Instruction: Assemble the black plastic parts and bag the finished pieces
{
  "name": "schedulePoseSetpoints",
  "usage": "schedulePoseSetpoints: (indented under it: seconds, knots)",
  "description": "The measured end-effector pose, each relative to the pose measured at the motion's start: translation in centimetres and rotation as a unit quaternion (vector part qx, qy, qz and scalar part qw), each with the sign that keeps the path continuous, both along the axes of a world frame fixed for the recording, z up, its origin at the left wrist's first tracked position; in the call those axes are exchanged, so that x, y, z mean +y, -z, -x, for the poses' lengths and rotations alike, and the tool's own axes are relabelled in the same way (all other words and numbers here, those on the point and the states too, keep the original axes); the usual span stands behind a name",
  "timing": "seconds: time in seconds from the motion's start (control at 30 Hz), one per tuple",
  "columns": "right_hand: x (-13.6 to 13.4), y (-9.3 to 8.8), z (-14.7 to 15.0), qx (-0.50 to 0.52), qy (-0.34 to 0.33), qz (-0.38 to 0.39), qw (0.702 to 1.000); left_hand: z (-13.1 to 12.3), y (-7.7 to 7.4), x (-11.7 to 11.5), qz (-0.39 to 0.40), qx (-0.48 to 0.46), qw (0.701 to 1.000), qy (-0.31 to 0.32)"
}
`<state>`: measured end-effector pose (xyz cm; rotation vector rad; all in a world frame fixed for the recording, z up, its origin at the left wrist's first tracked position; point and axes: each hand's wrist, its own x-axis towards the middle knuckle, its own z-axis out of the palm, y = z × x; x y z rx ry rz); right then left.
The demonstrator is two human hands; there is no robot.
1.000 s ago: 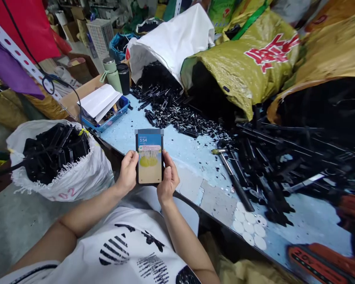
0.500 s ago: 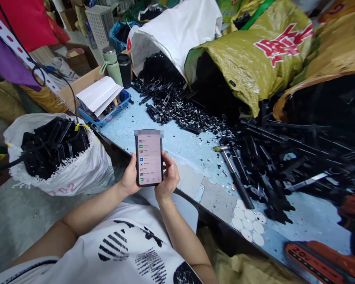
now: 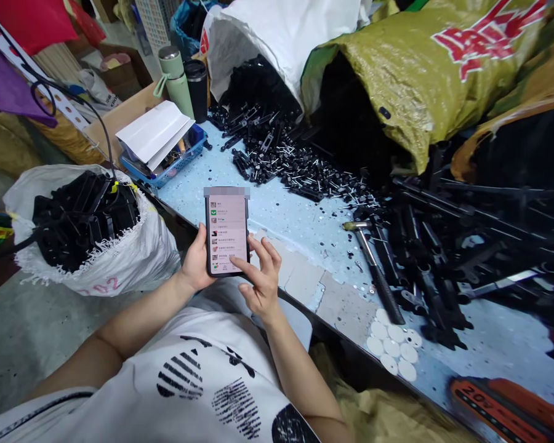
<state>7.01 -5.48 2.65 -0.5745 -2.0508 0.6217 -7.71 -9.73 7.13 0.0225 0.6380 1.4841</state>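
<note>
A smartphone [image 3: 226,237] with a lit screen showing a list is held upright in front of my body. My left hand [image 3: 197,261] grips it from the left side, thumb along the edge, the other fingers hidden behind it. Off the phone's right side, my right hand [image 3: 262,277] has its fingers spread, the index finger reaching over the lower screen. Whether that fingertip touches the glass I cannot tell.
On the blue table [image 3: 300,224] lie a hammer [image 3: 373,271], white discs [image 3: 392,347], loose pins [image 3: 314,172] and black metal parts [image 3: 425,277]. Open sacks [image 3: 373,80] stand behind. A blue basket [image 3: 175,166] and green flask [image 3: 178,83] are at left, near a filled white sack [image 3: 143,264].
My right hand has let go of the phone's right edge and brought its index finger over the screen. The list on the screen has scrolled. The view has shifted slightly.
</note>
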Motion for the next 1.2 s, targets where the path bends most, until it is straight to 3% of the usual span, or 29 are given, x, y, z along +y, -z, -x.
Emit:
schedulePoseSetpoints:
  seconds: [0.23,0.47,0.93,1.03,1.2]
  knots:
    - [1.5,-0.5,0.8,-0.04,0.026,0.031,0.998,-0.7,0.3,0.1,-0.006,0.032,0.999,0.005]
    - [0.5,-0.2,-0.6,0.039,0.044,0.084,0.995,-0.5,0.0,0.2,-0.001,0.06,0.998,0.02]
    - [-1.3,0.5,-0.7,-0.029,-0.036,0.021,0.999,-0.4,-0.3,0.5,-0.011,0.059,0.998,0.025]
    - [-1.4,0.3,-1.0,-0.028,-0.019,0.027,0.999,-0.5,-0.4,0.2,-0.013,0.061,0.998,0.025]
    - [-1.0,0.8,-2.6,0.082,0.075,0.037,0.993,0.0,-1.7,-0.9,-0.011,0.083,0.996,0.029]
